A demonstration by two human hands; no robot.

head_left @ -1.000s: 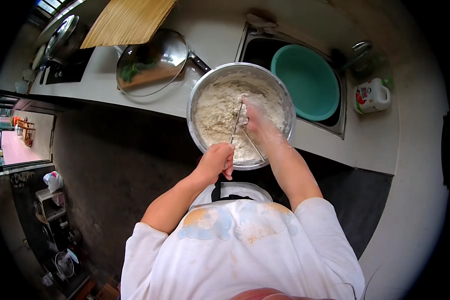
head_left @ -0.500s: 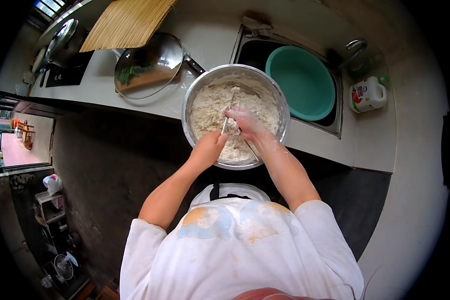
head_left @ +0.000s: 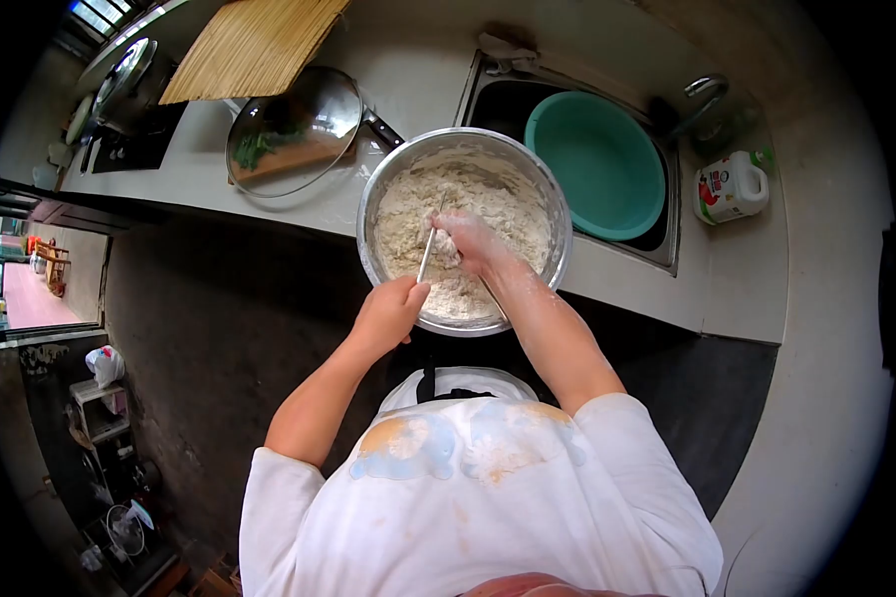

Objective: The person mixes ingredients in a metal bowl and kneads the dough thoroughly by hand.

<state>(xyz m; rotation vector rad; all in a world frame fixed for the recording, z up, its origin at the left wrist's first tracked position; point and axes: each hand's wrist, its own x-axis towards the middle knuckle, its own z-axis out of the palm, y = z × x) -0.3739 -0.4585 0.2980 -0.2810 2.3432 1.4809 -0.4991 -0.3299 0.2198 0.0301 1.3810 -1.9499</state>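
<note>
Head view: your left hand clamps the near end of 1 chopstick; your right hand pinches it farther along, inside the steel bowl of floury dough. A hard pull could fling dough nearward; leaning down could tip the bowl if it overhangs the counter.

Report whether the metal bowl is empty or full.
Partly full: in the metal bowl, a pale, crumbly mix hides the bottom, while inner wall shows above it. I cannot tell its depth.
</note>
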